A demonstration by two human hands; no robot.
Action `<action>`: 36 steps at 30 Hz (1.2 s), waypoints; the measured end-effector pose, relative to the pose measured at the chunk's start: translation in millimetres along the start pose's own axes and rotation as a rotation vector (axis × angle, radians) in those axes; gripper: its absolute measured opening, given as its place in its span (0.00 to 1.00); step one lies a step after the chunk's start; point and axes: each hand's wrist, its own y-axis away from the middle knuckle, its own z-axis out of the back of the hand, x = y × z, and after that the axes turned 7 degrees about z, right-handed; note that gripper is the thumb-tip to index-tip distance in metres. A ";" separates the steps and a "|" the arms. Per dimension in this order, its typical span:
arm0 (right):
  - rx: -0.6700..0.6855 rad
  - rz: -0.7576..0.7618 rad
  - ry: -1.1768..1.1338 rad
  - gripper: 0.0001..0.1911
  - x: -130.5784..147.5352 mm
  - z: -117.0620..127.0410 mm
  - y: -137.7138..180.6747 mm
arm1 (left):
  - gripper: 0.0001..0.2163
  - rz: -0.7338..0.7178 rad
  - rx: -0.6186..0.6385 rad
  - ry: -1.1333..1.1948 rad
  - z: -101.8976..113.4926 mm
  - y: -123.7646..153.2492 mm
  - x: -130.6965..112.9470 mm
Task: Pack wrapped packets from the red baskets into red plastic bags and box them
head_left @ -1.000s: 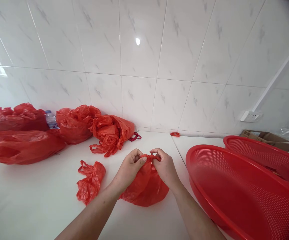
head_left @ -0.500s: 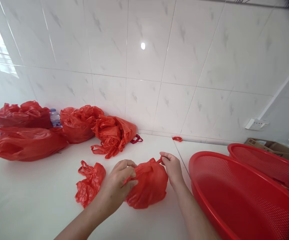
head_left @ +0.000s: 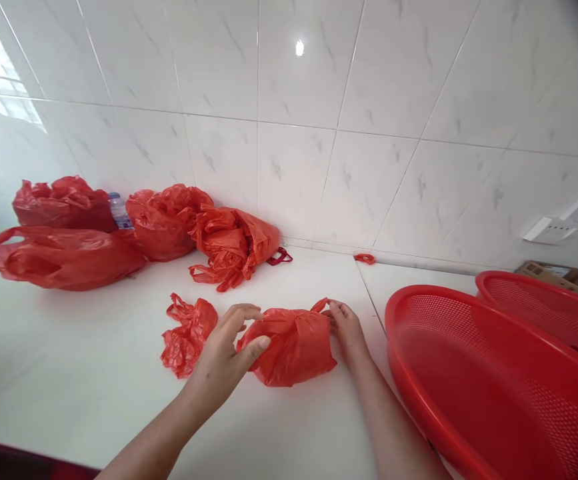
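Note:
A filled red plastic bag (head_left: 291,350) sits on the white table between my hands, its top bunched. My right hand (head_left: 347,330) pinches the bag's handle at its upper right corner. On the other side, my left hand (head_left: 229,343) has thumb and fingers spread apart at the bag's left edge; whether the fingertips touch the plastic is hard to tell. A crumpled red plastic bag (head_left: 189,339) lies just left of my left hand.
Red perforated baskets (head_left: 419,373) stand on the right, with a cardboard box (head_left: 569,275) behind. Several red bags (head_left: 239,243) line the tiled wall at left, with a water bottle (head_left: 119,212) among them. A small red scrap (head_left: 365,259) lies by the wall.
My left hand has loosened from a pinch on the bag to spread fingers. My right hand still holds the handle. The view has tilted downward.

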 end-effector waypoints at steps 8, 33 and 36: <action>0.345 0.008 0.102 0.14 12.5 -17.4 19.4 | 0.40 -0.021 0.195 -0.152 -62.4 -9.2 -6.5; 0.211 -0.014 0.315 0.16 -0.7 -15.7 12.7 | 0.25 0.360 -0.688 -0.729 123.1 -12.3 75.6; 0.203 0.015 0.281 0.16 -2.2 -17.6 11.0 | 0.24 0.262 -0.690 -0.806 98.9 -9.8 81.8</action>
